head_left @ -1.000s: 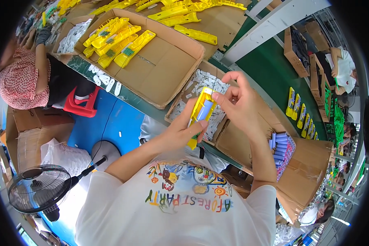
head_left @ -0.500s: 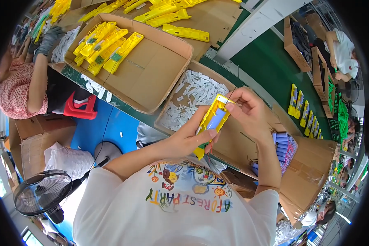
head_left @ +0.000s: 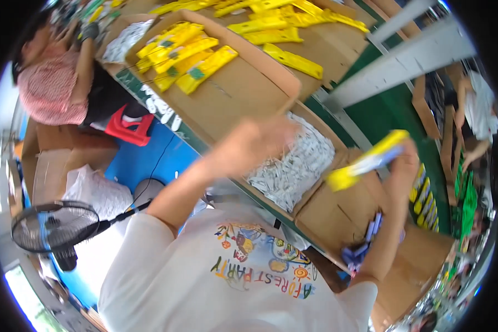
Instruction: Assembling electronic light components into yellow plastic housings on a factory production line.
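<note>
My right hand (head_left: 406, 163) grips a yellow plastic housing (head_left: 343, 179) by its far right end, holding it up over a carton. Inside the housing lies a blue-purple cylindrical battery cell (head_left: 389, 156); both are blurred. Smeared by motion, my left hand (head_left: 265, 138) is over the near left edge of a carton holding many small white plastic pieces (head_left: 310, 157). Its fingers are too blurred to show whether they hold anything.
A shallow carton (head_left: 243, 99) holds several yellow housings with green circuit boards. More yellow housings (head_left: 293, 60) lie beyond it. Purple cells (head_left: 365, 246) sit at lower right, near a row of filled housings (head_left: 423, 199). A person (head_left: 55, 83) works at left; a fan (head_left: 55, 224) stands below.
My hands have parted. The right hand has carried the yellow housing to the right; the left hand has let go of it and moved left. The view has shifted too.
</note>
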Demonstrator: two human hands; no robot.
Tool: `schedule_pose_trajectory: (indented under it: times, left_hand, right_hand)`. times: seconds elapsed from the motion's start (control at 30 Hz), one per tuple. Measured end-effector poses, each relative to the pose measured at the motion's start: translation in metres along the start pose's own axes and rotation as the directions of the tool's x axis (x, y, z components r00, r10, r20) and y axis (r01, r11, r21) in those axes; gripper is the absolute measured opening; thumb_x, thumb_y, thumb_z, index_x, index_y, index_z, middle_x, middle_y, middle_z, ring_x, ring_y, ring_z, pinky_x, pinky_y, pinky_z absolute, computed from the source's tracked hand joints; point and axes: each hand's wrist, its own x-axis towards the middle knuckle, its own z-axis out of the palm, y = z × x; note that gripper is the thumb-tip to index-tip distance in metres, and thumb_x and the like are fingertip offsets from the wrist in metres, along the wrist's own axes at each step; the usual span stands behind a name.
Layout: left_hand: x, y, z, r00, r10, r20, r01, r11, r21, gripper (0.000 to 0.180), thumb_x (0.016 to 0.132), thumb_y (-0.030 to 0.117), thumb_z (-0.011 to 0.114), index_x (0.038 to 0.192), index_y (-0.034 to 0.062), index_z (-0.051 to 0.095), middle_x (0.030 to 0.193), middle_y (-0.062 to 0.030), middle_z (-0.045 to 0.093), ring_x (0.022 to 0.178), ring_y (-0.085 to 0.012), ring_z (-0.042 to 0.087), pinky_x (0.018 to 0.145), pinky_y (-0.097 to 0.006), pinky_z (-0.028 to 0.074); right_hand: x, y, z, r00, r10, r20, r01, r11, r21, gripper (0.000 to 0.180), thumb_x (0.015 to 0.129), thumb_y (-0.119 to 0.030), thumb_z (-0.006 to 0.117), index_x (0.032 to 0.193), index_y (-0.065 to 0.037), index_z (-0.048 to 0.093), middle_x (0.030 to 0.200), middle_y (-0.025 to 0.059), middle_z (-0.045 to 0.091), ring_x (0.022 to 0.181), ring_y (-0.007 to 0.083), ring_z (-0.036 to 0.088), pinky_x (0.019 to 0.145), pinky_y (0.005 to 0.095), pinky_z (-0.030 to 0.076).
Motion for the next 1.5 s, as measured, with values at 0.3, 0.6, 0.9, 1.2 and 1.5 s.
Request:
schedule_pose_trajectory:
  times: [0.3,0.6,0.9,1.2,1.5]
  left_hand:
    - [0.029,-0.077,-0.131,0.843,-0.318,-0.433,0.484,0.099,0.870,0.036,0.075,0.003,0.062,0.110,0.0024,0.052,0.098,-0.0191,0.055,0.100,-0.0336,0.056,0.081,-0.040,0.050]
    - [-0.002,0.036,0.031,0.936,-0.286,0.205,0.320,0.453,-0.832,0.050,0.093,0.014,0.056,0.135,0.0096,0.030,0.100,-0.0107,0.058,0.093,-0.0239,0.061,0.079,-0.039,0.052]
    - [-0.027,0.032,0.100,0.986,-0.098,0.132,0.163,0.673,-0.722,0.060,0.081,-0.003,0.043,0.136,0.0082,0.022,0.109,-0.0095,0.047,0.095,-0.0203,0.053,0.087,-0.036,0.046]
    - [-0.029,0.037,0.108,0.988,-0.021,0.154,0.096,0.864,-0.494,0.051,0.095,0.017,0.038,0.140,0.0023,0.019,0.098,-0.0066,0.048,0.077,-0.0123,0.047,0.068,-0.026,0.041]
    - [-0.021,0.042,0.117,0.971,-0.094,0.218,0.181,0.887,-0.424,0.045,0.096,0.013,0.037,0.138,0.0031,0.023,0.105,-0.0075,0.048,0.082,-0.0112,0.047,0.072,-0.025,0.041]
  right_hand:
    - [0.174,0.225,-0.254,0.988,0.137,0.070,-0.013,0.529,-0.848,0.027,0.089,-0.021,0.056,0.111,-0.009,0.064,0.092,0.0114,0.068,0.088,0.0349,0.063,0.087,0.0413,0.049]
    - [-0.058,-0.082,0.077,0.791,-0.464,0.399,0.598,0.723,-0.345,0.040,0.075,-0.002,0.064,0.115,-0.008,0.061,0.121,0.0094,0.057,0.113,0.0266,0.053,0.094,0.0347,0.045]
    - [-0.110,-0.082,0.082,0.953,-0.034,0.302,-0.009,0.990,0.141,0.020,0.084,-0.010,0.067,0.101,0.000,0.063,0.088,0.0006,0.062,0.080,0.0071,0.058,0.064,0.0221,0.046]
    - [-0.137,-0.089,0.091,0.986,-0.141,-0.092,0.116,0.966,-0.231,0.010,0.079,-0.008,0.072,0.084,-0.001,0.067,0.068,-0.0012,0.058,0.056,0.0026,0.052,0.049,0.0165,0.040]
    - [-0.157,-0.086,0.084,0.980,0.165,-0.109,-0.162,0.986,0.033,0.006,0.079,-0.005,0.071,0.082,-0.004,0.066,0.064,-0.0006,0.058,0.054,0.0034,0.053,0.048,0.0183,0.042]
